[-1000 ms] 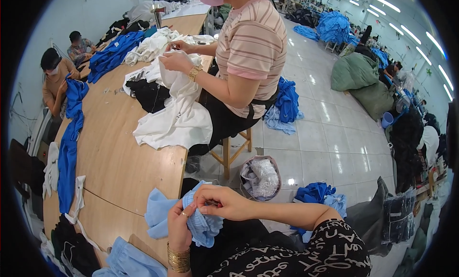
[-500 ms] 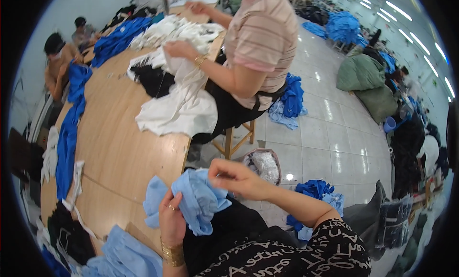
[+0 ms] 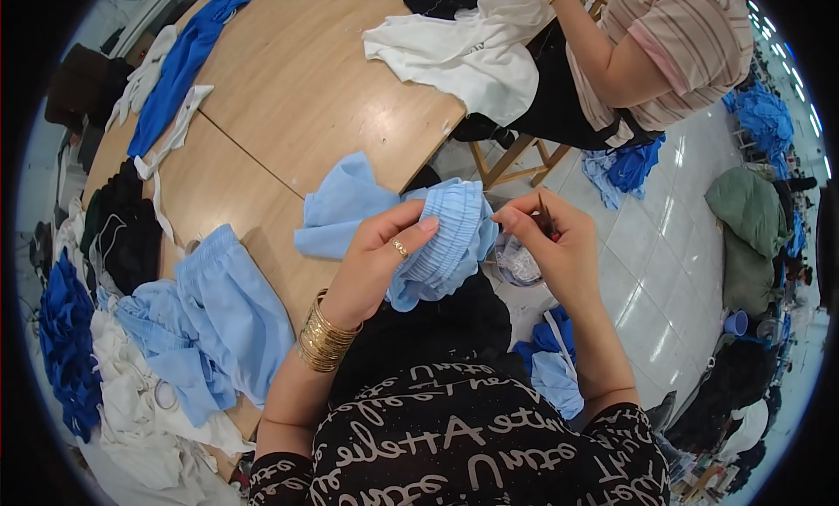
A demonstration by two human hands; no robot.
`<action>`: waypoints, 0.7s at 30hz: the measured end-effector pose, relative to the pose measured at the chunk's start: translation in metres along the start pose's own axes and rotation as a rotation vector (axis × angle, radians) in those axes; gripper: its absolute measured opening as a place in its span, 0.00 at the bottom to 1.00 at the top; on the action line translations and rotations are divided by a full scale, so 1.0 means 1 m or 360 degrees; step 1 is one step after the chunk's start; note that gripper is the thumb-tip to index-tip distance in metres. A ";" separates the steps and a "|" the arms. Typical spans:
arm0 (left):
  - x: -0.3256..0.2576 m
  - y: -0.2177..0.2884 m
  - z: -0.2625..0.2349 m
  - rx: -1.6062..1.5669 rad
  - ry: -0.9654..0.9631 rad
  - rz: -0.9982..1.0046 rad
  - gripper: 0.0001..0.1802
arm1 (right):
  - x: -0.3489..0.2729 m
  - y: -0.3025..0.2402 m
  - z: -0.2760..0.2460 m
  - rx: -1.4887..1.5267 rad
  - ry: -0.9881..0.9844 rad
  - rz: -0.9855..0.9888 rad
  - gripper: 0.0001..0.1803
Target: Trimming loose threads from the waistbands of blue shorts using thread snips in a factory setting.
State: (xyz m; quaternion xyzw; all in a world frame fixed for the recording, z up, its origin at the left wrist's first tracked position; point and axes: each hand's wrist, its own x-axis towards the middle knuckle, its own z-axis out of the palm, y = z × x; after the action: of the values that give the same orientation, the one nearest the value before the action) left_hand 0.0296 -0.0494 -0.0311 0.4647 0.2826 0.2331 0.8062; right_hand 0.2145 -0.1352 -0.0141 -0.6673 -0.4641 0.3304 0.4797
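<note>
So now the light blue garment (image 3: 441,235) has come down closer over the lap, left hand (image 3: 380,261) bunching its elastic waistband while the right hand (image 3: 559,248) fingers pinch a small red-handled tool beside it.

The head view now tilts lower and closer, so the wooden table (image 3: 288,95) fills the upper frame and the seated co-worker (image 3: 664,60) sits cropped at the top right. The light blue garment (image 3: 437,235) is turned: its gathered waistband now faces up, bunched over the left hand (image 3: 376,261). The right hand (image 3: 551,244) now pinches at the band's edge, holding what appears to be a small dark tool.
</note>
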 end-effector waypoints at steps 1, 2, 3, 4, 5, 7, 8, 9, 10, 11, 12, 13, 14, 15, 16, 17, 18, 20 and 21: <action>0.000 0.000 0.000 -0.0003 0.0011 -0.0009 0.16 | 0.000 -0.001 0.003 -0.0018 -0.0043 0.0068 0.09; -0.001 0.000 0.001 0.0033 0.0003 0.0004 0.16 | 0.001 -0.002 0.006 -0.0013 -0.0053 0.0077 0.09; 0.000 0.000 0.001 0.0068 -0.0012 0.0017 0.16 | 0.000 -0.002 0.010 0.0114 -0.0100 0.0146 0.09; 0.000 0.000 0.002 0.0063 -0.0008 0.0009 0.16 | 0.000 -0.002 0.012 0.0241 -0.0148 0.0214 0.10; 0.000 0.000 0.002 0.0100 -0.0031 0.0049 0.15 | 0.000 -0.003 0.013 0.0241 -0.0152 0.0223 0.10; 0.001 0.000 0.001 0.0135 -0.0046 0.0086 0.15 | 0.001 -0.004 0.015 0.0447 -0.0158 0.0343 0.10; 0.001 0.001 0.001 0.0145 -0.0047 0.0077 0.16 | 0.001 -0.003 0.016 0.0448 -0.0164 0.0349 0.10; 0.000 0.001 0.000 0.0157 -0.0052 0.0069 0.16 | 0.001 -0.002 0.017 0.0516 -0.0150 0.0355 0.08; -0.001 0.002 0.001 0.0155 -0.0050 0.0065 0.16 | 0.001 -0.002 0.018 0.0583 -0.0136 0.0361 0.07; -0.002 0.002 0.003 0.0189 -0.0074 0.0101 0.17 | 0.001 -0.002 0.019 0.0583 -0.0137 0.0365 0.07; -0.002 0.002 0.004 0.0223 -0.0099 0.0138 0.18 | 0.000 -0.002 0.020 0.0599 -0.0113 0.0352 0.07; -0.002 0.003 0.004 0.0221 -0.0100 0.0135 0.18 | -0.001 -0.002 0.021 0.0613 -0.0088 0.0339 0.07; -0.002 0.003 0.005 0.0271 -0.0101 0.0133 0.20 | -0.002 -0.004 0.021 0.0613 -0.0087 0.0342 0.07; -0.002 0.004 0.005 0.0321 -0.0101 0.0130 0.21 | -0.003 -0.006 0.021 0.0697 -0.0080 0.0382 0.07; -0.002 0.005 0.005 0.0320 -0.0100 0.0128 0.21 | -0.004 -0.008 0.021 0.0781 -0.0073 0.0421 0.07; -0.003 0.005 0.005 0.0380 -0.0102 0.0126 0.20 | -0.004 -0.007 0.021 0.0781 -0.0074 0.0424 0.07; -0.003 0.006 0.004 0.0441 -0.0104 0.0124 0.19 | -0.005 -0.006 0.021 0.0866 -0.0046 0.0440 0.06; -0.004 0.009 0.003 0.0474 -0.0079 0.0023 0.18 | -0.006 -0.005 0.023 0.0951 -0.0020 0.0457 0.06; -0.003 0.009 0.002 0.0507 -0.0059 -0.0077 0.17 | -0.007 -0.005 0.025 0.0962 0.0019 0.0444 0.06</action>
State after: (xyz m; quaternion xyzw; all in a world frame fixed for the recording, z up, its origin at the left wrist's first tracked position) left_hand 0.0278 -0.0485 -0.0210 0.5841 0.3121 0.1573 0.7326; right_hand 0.1887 -0.1326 -0.0173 -0.5537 -0.2464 0.5119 0.6088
